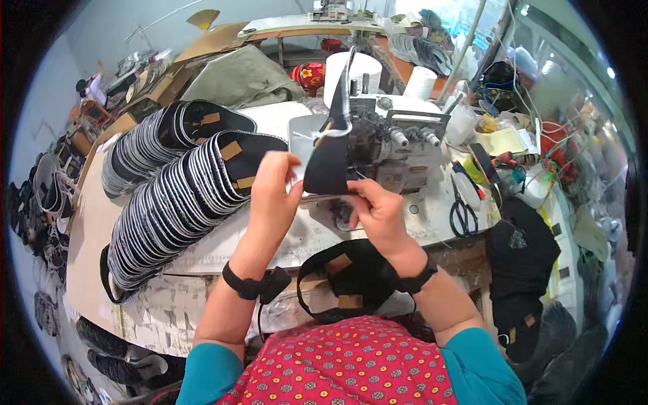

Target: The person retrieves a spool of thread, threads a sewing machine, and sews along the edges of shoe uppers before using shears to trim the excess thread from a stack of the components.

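Note:
A black fabric piece with a white overlocked edge [327, 169], which looks like a shoe upper, stands upright in front of the sewing machine [398, 152]. My right hand [379, 210] is closed, pinching its lower right corner between thumb and fingers. Beside its left edge is my left hand [273, 192], with thumb and curled fingers apart and no firm grip visible. Left of that hand lie two long rows of nested black uppers with white edges, a near row [179, 209] and a far row [152, 138]. Another black upper with tan patches [351, 273] lies below my hands, by my lap.
Black scissors [464, 217] lie on the white table [290, 253], right of the machine. A large white thread cone [368, 71] and a smaller one [421, 84] stand behind it. Black fabric pieces [520, 250] hang at the right edge. Bags and cords [553, 135] clutter the far right.

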Demonstrator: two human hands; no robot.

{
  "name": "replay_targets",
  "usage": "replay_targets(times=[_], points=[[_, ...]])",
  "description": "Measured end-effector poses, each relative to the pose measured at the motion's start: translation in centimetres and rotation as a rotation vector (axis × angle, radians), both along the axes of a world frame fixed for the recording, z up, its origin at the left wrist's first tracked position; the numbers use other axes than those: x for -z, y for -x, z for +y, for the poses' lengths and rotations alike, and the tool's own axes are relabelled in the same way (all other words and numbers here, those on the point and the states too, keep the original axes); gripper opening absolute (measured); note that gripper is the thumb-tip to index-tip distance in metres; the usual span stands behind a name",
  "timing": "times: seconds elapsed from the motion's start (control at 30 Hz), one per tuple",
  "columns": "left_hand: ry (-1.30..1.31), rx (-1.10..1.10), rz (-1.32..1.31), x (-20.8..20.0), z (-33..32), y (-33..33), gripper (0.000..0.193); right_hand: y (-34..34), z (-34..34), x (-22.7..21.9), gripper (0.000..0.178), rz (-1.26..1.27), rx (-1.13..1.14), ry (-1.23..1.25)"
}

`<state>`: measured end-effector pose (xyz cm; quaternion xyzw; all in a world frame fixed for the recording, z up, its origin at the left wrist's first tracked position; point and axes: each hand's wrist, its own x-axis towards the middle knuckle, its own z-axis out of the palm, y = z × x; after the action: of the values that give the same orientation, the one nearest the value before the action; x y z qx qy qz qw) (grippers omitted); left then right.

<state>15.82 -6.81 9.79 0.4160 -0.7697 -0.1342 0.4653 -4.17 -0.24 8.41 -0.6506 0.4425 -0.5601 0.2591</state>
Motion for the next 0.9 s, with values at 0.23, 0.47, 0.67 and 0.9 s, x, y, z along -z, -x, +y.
replay_targets(times=[0.23,0.47,0.67,0.9], points=[[0.178,0.109,-0.142,-0.5,-3.4,1.3,0.073,-0.6,-1.4,1.3,0.01,0.027,0.124,-0.094],[-0.369,0.334,0.156,0.5,-4.1,2.6,0.018,0.8,0.5,1.5,0.016,-0.182,-0.029,-0.148],[-1.105,0.491,0.935,1.1,-4.4,-0.4,0.017,2.0,2.9,2.3,0.028,-0.011,-0.031,0.001],[-0.65,0.425,1.088,1.8,-6.4,-0.9,0.037,1.7,2.5,4.5,0.02,0.149,-0.024,0.151]])
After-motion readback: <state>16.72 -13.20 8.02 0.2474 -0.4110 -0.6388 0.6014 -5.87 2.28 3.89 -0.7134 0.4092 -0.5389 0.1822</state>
